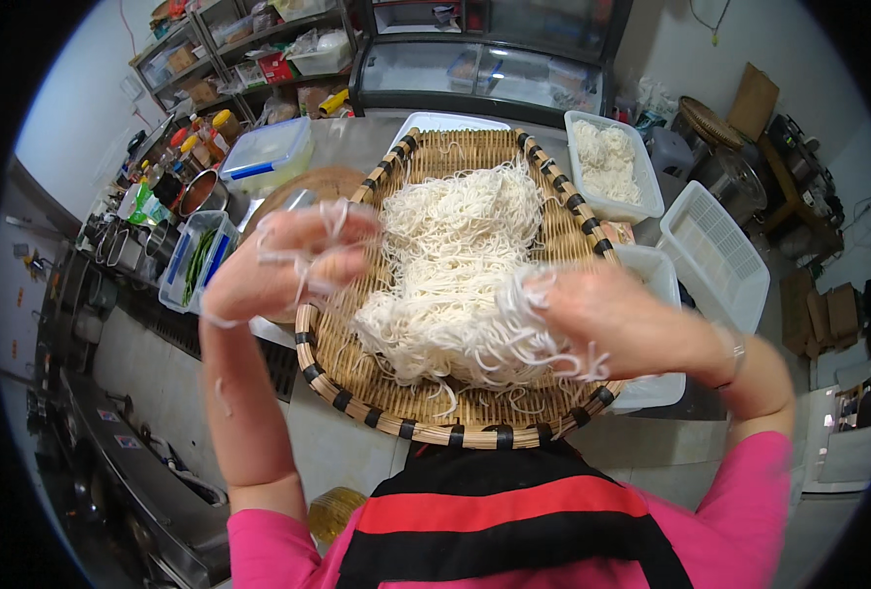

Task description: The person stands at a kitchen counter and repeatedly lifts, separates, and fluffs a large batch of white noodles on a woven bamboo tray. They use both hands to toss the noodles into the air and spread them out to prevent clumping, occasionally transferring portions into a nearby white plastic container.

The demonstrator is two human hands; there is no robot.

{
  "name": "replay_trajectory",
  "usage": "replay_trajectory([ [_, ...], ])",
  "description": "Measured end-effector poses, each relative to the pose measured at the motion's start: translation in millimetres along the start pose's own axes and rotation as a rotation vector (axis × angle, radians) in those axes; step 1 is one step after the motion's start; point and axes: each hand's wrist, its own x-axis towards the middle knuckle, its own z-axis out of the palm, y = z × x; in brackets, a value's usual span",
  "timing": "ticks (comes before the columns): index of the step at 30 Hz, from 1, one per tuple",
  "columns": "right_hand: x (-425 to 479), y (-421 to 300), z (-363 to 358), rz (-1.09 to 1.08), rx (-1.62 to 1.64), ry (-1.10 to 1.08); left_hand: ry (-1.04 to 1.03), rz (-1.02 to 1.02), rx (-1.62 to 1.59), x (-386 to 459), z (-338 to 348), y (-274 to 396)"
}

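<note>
A large mound of white noodles lies in a woven bamboo tray whose rim is bound with black bands. My right hand is at the mound's lower right with a clump of noodles in its fingers; loose strands hang below it. Over the tray's left rim, my left hand is raised and blurred by motion. Its fingers are apart, and only stray strands cling to them and to the wrist.
A plastic tub with more noodles stands at the back right, near an upright plastic basket. Left of the tray are a round wooden board, a lidded container and a box of green vegetables. Behind stands a glass display case.
</note>
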Motion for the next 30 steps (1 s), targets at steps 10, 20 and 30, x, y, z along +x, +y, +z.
replay_trajectory([
  [10, 52, 31, -117, -0.089, -0.39, 0.289, -0.402, -0.044, -1.248, 65, 148, -72],
  [20, -27, 149, 18, 0.47, 0.21, -0.031, -0.079, -0.5, -0.926, 26, 124, -87],
  [30, -17, 64, 41, 0.108, -0.029, 0.34, -0.072, -0.444, -1.035, 43, 132, -71],
])
